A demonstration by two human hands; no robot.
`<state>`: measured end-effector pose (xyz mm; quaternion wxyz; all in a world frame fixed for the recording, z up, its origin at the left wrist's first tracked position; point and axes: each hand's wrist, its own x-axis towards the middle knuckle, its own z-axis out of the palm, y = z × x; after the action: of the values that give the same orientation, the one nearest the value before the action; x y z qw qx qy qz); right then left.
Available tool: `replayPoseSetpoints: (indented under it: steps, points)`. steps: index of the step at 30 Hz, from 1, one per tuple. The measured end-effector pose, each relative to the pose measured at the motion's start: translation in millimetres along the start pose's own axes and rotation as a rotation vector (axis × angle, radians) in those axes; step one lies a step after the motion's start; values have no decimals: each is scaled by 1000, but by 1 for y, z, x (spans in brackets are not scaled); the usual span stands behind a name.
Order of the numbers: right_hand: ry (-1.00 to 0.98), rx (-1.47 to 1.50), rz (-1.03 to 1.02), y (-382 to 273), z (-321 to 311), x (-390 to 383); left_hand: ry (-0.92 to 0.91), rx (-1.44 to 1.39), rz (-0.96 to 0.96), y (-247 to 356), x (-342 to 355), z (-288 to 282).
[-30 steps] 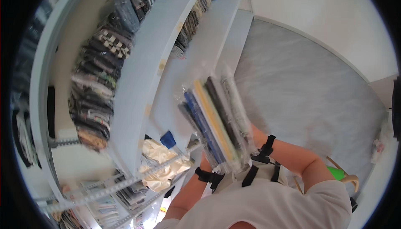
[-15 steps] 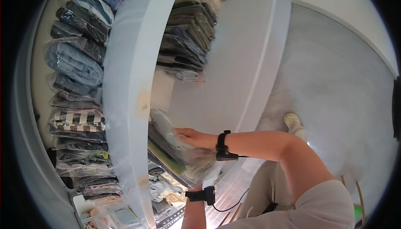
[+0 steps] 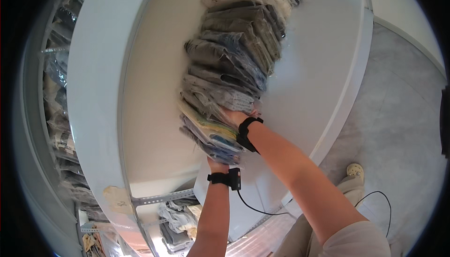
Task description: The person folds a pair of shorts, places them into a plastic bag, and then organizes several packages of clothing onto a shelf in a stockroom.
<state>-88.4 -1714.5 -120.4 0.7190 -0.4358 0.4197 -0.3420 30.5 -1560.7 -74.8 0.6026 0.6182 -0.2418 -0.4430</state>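
Between my two hands is a bundle of folded clothes in clear plastic bags (image 3: 213,128), with grey, yellow-green and blue layers. My left hand (image 3: 218,164) supports its lower end, with the fingers mostly hidden under the bundle. At the bundle's other side, my right hand (image 3: 236,117) presses in, its fingers partly covered by plastic. The bundle sits against the near end of a row of bagged folded garments (image 3: 225,64) in grey, olive and cream. Both wrists wear black straps with small devices.
The row stands on a pale shelf (image 3: 323,69). A white shelf board (image 3: 101,93) curves down the left, with more bagged clothes (image 3: 61,93) beyond it. Below are a perforated metal bar (image 3: 164,197) and loose-looking clothes (image 3: 178,219). A cable (image 3: 262,210) hangs from my left wrist.
Both hands have carried the bundle forward from beside the shelf board to the end of the garment row, closing the gap there. My view has shifted over the shelf.
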Motion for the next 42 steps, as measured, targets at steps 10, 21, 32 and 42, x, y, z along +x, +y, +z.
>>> replayPoseSetpoints:
  steps: [10, 21, 32, 42]
  points:
    - [236, 159, -639, 10, 16, -112, 16, -83, 30, 8, 2, 2]
    - [351, 164, -601, -9, 29, -118, -179, 1178, 411, 21, 97, -58]
    - [435, -45, -446, 44, 74, -149, -60, -163, -132, 48, 30, 6]
    - [475, 259, -309, 46, 31, -218, -157, 43, -46, 60, 82, -48]
